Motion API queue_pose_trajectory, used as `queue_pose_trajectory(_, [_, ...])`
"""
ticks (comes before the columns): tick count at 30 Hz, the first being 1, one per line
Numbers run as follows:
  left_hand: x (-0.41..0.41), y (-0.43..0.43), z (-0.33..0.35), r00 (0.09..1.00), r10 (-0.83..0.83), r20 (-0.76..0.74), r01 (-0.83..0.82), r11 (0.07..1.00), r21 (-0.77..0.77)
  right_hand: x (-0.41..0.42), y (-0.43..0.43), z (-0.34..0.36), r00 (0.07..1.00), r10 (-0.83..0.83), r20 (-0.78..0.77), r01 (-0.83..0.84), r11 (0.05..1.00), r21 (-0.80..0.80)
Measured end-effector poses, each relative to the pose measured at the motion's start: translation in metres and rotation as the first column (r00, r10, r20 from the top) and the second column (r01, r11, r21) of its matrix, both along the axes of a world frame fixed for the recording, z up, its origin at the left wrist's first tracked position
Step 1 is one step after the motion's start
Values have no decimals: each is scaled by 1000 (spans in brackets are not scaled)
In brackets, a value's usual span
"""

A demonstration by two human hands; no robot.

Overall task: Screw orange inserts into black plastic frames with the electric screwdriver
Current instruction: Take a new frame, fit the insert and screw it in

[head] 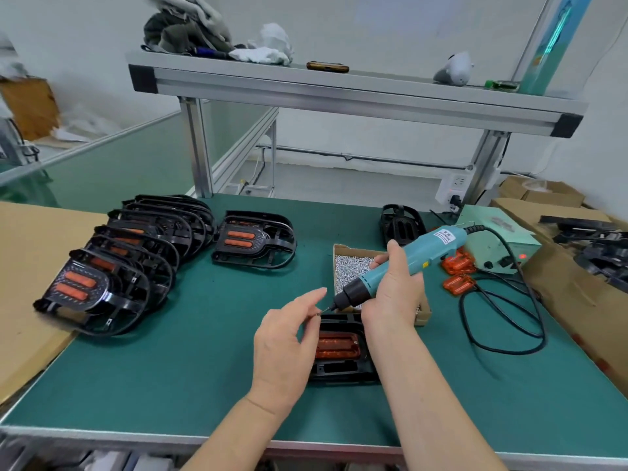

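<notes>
- Your right hand [394,294] is wrapped around the teal electric screwdriver [413,258], which slants with its bit pointing down and to your left.
- Your left hand [285,341] pinches a small screw [319,312] between thumb and forefinger, right at the bit's tip (it is too tiny to make out in detail); the other fingers are loosely curled.
- Directly beneath both hands, a black frame [339,370] lies flat on the green mat [204,334] with an orange insert [338,346] seated in it.
- Just behind the screwdriver sits a cardboard box of screws [353,266].
- To your right, loose orange inserts [458,273] lie near a pale green power unit [492,243], from which the black cable [503,321] loops.
- To your left, a row of fitted frames [136,253] overlaps, and one more frame [255,241] lies alone.
</notes>
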State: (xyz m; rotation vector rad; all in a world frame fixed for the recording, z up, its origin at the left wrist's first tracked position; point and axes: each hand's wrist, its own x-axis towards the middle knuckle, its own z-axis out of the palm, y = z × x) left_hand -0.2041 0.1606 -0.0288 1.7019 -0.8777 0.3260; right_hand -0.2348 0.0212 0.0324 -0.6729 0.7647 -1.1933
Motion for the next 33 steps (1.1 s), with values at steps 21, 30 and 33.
queue_pose_trajectory(21, [28,16,-29,922,-244,-302,375,757,535,5,23,-5,993,48,-105,-96,849,-520])
queue_pose_trajectory(30, [29,15,-27,926,-235,-297,367,750,550,8,22,-16,988,72,-137,-134,842,-523])
queue_pose_trajectory(33, [28,15,-28,926,-230,-299,364,752,550,9,21,-17,988,76,-134,-135,845,-518])
